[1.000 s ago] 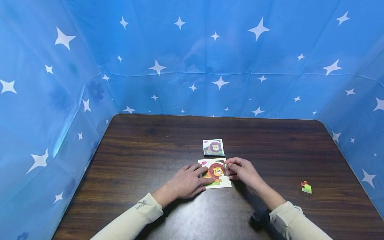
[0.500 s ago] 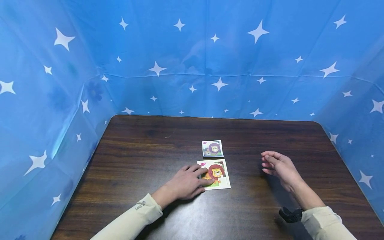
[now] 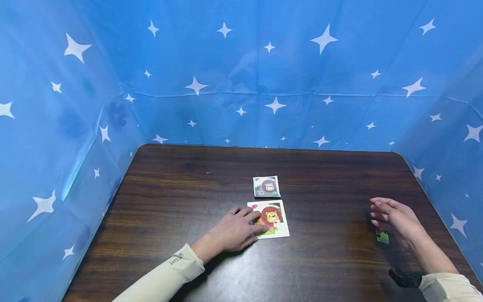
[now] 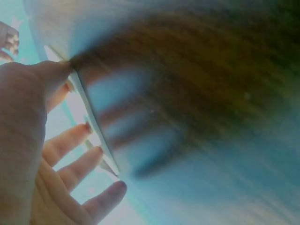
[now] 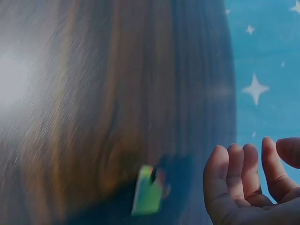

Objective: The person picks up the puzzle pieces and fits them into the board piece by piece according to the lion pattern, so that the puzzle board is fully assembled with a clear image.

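Observation:
A lion jigsaw puzzle (image 3: 283,231) in a white frame lies at mid-table, with a gap at its lower right. My left hand (image 3: 235,230) rests on its left side, fingers spread and relaxed over the picture. In the left wrist view, fingertips (image 4: 96,152) meet the edge of the puzzle's frame (image 4: 96,129). Off to the right, a green puzzle piece (image 3: 383,237) with a red tab lies on the table. Just above it hovers my right hand (image 3: 399,221), its fingers loosely bent around nothing. The right wrist view has the piece (image 5: 147,194) apart from the fingers.
Behind the puzzle, a small card (image 3: 266,186) shows the same lion picture. Everything lies on a dark wooden table (image 3: 181,180). Blue cloth (image 3: 234,63) with white stars stands along the back and sides. A black strap (image 3: 404,278) is around my right wrist.
My right hand has left the puzzle's right edge and travelled right, to above the loose piece. The left hand has stayed on the puzzle.

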`<state>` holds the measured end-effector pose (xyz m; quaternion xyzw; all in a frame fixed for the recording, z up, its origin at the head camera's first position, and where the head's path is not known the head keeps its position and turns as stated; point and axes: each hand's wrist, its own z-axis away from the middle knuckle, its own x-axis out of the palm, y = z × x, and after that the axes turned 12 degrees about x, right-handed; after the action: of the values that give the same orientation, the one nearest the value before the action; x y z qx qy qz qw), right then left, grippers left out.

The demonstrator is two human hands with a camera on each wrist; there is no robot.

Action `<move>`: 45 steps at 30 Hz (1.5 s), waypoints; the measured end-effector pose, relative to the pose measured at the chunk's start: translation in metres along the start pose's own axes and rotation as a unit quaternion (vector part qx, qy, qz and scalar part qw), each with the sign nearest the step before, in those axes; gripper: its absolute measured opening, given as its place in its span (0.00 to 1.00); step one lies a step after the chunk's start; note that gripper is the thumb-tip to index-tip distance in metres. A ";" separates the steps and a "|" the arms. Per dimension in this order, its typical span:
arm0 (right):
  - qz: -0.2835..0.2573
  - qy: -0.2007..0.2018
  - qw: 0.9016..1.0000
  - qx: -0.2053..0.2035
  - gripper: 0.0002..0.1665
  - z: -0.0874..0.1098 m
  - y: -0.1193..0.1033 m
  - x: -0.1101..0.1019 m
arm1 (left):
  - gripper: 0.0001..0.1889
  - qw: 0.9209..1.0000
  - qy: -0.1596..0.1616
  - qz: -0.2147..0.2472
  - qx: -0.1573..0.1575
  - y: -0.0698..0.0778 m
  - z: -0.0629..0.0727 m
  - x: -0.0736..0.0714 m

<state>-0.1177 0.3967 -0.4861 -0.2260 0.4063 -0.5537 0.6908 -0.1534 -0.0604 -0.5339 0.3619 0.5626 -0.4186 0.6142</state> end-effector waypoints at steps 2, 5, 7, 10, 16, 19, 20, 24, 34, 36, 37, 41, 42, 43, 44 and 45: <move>0.012 0.017 1.000 0.002 0.31 0.001 0.008 -0.008 | 0.23 1.000 0.005 0.004 0.003 0.000 -0.001 0.001; 0.040 0.046 0.998 0.007 0.31 0.003 0.018 -0.017 | 0.23 1.000 0.016 0.012 0.009 -0.001 -0.001 0.002; 0.047 0.058 0.997 0.020 0.32 0.003 0.023 -0.023 | 0.22 1.000 0.023 0.016 0.012 -0.002 -0.002 0.003; 0.045 0.065 0.996 0.044 0.32 0.004 0.029 -0.029 | 0.22 0.999 0.026 0.018 0.013 -0.002 -0.003 0.003; 0.048 0.057 0.994 0.075 0.30 0.003 0.040 -0.034 | 0.23 0.999 0.013 0.031 0.008 -0.001 -0.004 0.001; 0.044 0.056 0.993 0.094 0.29 0.001 0.043 -0.033 | 0.24 0.999 0.006 0.036 0.009 -0.001 -0.003 0.001; 0.043 0.058 0.992 0.101 0.29 0.001 0.043 -0.033 | 0.24 0.999 0.006 0.035 0.010 -0.001 -0.003 0.001; 0.052 0.060 0.991 0.112 0.28 -0.001 0.042 -0.027 | 0.24 0.999 0.012 0.037 0.013 -0.003 -0.003 0.000; 0.113 0.073 0.988 0.078 0.26 -0.005 0.035 -0.006 | 0.25 0.999 -0.007 0.052 0.004 -0.005 -0.003 -0.004; 0.119 0.081 0.987 0.077 0.25 -0.007 0.035 -0.003 | 0.25 0.999 -0.010 0.054 0.003 -0.005 -0.003 -0.004; 0.120 0.083 0.986 0.078 0.25 -0.007 0.034 -0.002 | 0.25 0.999 -0.011 0.053 0.004 -0.005 -0.003 -0.004; 0.125 0.079 0.986 0.077 0.26 -0.009 0.031 0.002 | 0.25 0.998 -0.010 0.061 0.005 -0.005 -0.002 -0.006; 0.127 0.079 0.986 0.075 0.26 -0.009 0.031 0.004 | 0.25 0.998 -0.009 0.063 0.005 -0.005 -0.002 -0.006; 0.130 0.079 0.986 0.074 0.26 -0.010 0.030 0.005 | 0.25 0.998 -0.009 0.065 0.004 -0.005 -0.002 -0.006; 0.133 0.081 0.985 0.073 0.26 -0.010 0.030 0.006 | 0.25 0.998 -0.009 0.067 0.004 -0.005 -0.002 -0.006; 0.135 0.083 0.985 0.072 0.25 -0.010 0.029 0.008 | 0.25 0.998 -0.010 0.069 0.004 -0.005 -0.002 -0.006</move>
<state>-0.1084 0.3989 -0.5161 -0.0718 0.4479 -0.5004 0.7374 -0.1592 -0.0599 -0.5279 0.3979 0.5290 -0.3810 0.6455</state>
